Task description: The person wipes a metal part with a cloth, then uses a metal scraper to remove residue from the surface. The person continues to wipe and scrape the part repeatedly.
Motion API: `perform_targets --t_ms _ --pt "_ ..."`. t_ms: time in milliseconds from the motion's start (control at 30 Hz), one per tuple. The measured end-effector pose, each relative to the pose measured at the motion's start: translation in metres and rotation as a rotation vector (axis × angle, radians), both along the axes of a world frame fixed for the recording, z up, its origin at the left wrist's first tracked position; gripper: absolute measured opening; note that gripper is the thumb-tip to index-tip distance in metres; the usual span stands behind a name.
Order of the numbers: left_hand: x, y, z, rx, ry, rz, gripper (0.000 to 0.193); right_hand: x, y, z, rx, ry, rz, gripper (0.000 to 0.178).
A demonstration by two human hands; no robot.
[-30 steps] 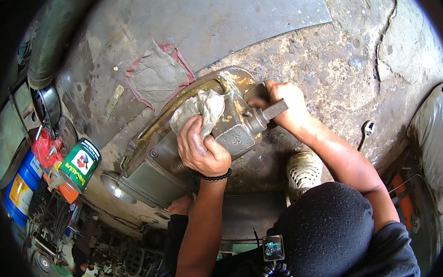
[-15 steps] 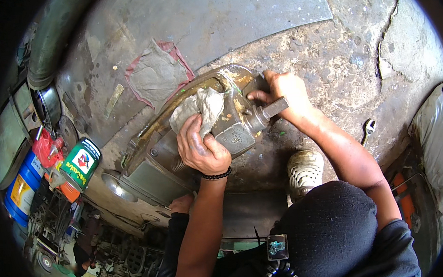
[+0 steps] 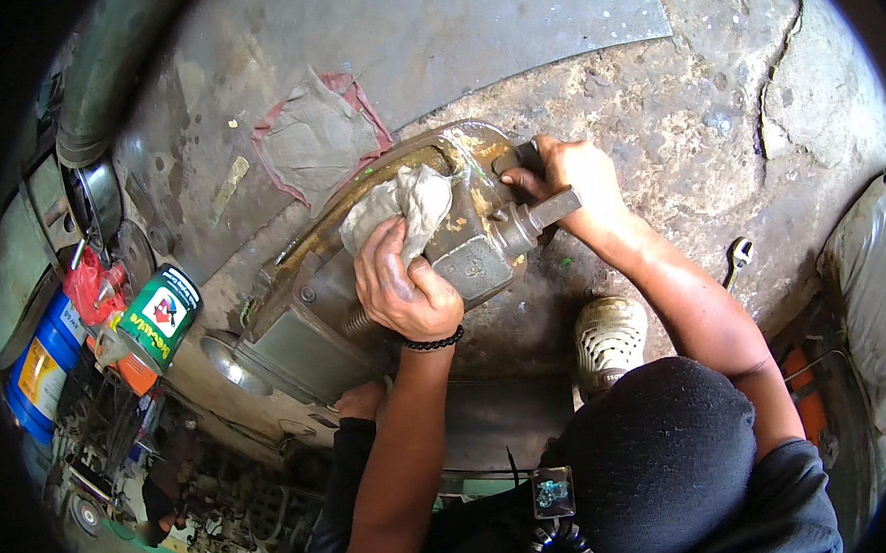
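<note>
The heavy metal vise (image 3: 472,263) lies slantwise on the floor (image 3: 677,154), around the centre of the frame. The biggest danger, in my judgement, is that this body rocks or slides if the two hands press on it unevenly; the shoe (image 3: 610,340), just below and to the right of its end, would then be in the way. A smaller one is the square-ended shaft (image 3: 552,211): it points out close beside the right hand (image 3: 580,181), so a slip could scrape the knuckles. Smallest, the pale crumpled cloth (image 3: 399,207) might catch on a rough edge or on the screw thread (image 3: 358,319), and the dirt on the fingers could make the hold slippery.

About the pose: the right forearm comes from the lower right, with its elbow bent outward, and this hand reaches over the vise's far end. Its thumb and fingers seem to be closed on a dark piece (image 3: 519,158); whether it is a loose part, one cannot tell. The left forearm rises from the lower middle. The left hand (image 3: 403,287) is bent at the fingers, which pinch the cloth against the vise's top.
</note>
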State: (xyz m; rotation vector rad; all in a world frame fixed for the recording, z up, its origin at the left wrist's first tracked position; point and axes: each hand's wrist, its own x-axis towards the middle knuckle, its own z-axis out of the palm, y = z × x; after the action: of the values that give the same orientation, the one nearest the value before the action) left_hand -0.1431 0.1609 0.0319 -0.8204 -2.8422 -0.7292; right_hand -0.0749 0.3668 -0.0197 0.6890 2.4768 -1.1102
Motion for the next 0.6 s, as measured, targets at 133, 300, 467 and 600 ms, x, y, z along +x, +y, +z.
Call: perform_targets --t_ms 133,300,467,600 --pt "-0.0021 -0.0004 -0.0026 0.012 0.043 -0.013 0.029 -0.0014 0.0007 -0.0014 0.035 -0.016 0.035 0.041" --pt "-0.0026 -0.0014 -0.0037 0.02 0.037 -0.02 0.03 -0.0023 0.0021 -0.0007 -0.013 0.033 0.02 0.041" --pt "-0.0016 -0.0016 -0.0043 0.02 0.043 -0.01 0.03 -0.0024 0.0038 -0.0016 -0.006 0.02 0.041 0.043" --pt "-0.0005 -0.0013 -0.0037 0.019 0.042 0.0 0.03 -0.0024 0.0026 0.0004 -0.007 -0.029 0.039 0.042"
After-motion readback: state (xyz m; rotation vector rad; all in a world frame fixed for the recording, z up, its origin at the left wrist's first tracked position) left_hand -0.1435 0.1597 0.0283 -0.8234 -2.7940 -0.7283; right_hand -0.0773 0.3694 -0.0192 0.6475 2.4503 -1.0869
